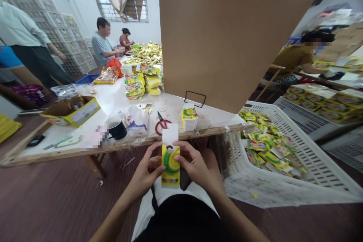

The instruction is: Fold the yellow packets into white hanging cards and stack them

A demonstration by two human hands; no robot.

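Upright above my lap is a small yellow and green printed carton [171, 166], with a white flap standing up at its top. My left hand [151, 164] grips its left edge between thumb and fingers. On the opposite edge, my right hand [193, 160] has its thumb on the printed front and its fingers behind. Just beyond, on the table edge, stands a stack of similar flat cartons [189, 118]. Red-handled scissors [161, 123] lie to the left of that stack. What the carton contains, if anything, cannot be seen.
A white crate [320, 172] of filled packets stands at my right. A large cardboard sheet [218, 41] rises from the table [107, 102]. On the left are a dark mug [117, 128] and an open box [82, 113]. Several people work around the room.
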